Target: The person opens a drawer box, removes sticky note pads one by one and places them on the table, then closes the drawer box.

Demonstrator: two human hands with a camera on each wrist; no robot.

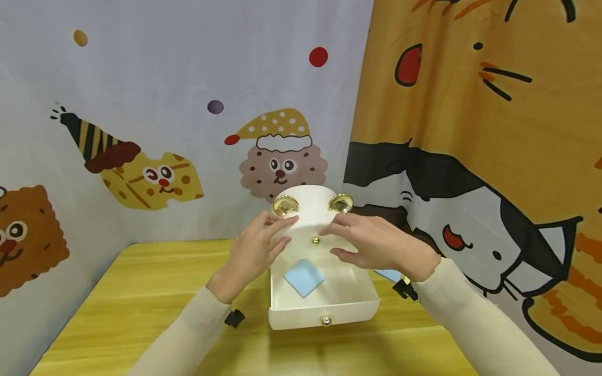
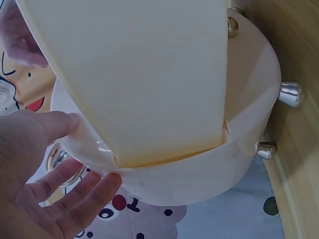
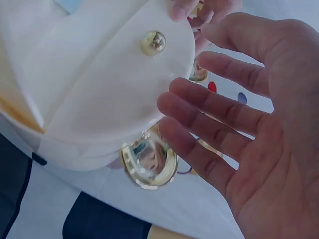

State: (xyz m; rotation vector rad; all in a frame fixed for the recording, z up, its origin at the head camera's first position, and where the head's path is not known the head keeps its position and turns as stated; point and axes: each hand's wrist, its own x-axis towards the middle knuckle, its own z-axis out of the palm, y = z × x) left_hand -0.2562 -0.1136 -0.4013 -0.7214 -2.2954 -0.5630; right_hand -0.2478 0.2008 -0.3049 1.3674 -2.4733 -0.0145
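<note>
A cream round-bodied box [image 1: 308, 198] with gold ear-like discs [image 1: 285, 206] stands on the table. Its lower drawer [image 1: 301, 317] is pulled out, a shiny knob [image 1: 326, 320] on the front. Inside the drawer lies a light blue square sheet [image 1: 304, 278]. Above it, a gold knob [image 1: 316, 240] sits on the box's front. My left hand [image 1: 251, 250] is at the box's left side, thumb and fingertips spread at the rim in the left wrist view. On the right side, my right hand [image 1: 376, 240] has loosely extended fingers near the rim and holds nothing.
Another light blue piece [image 1: 389, 274] lies on the wooden table [image 1: 178, 292], right of the drawer, partly hidden by the right wrist. Printed cartoon curtains [image 1: 164, 78] hang close behind the box and along the right. Short silver feet [image 2: 290, 93] support the box.
</note>
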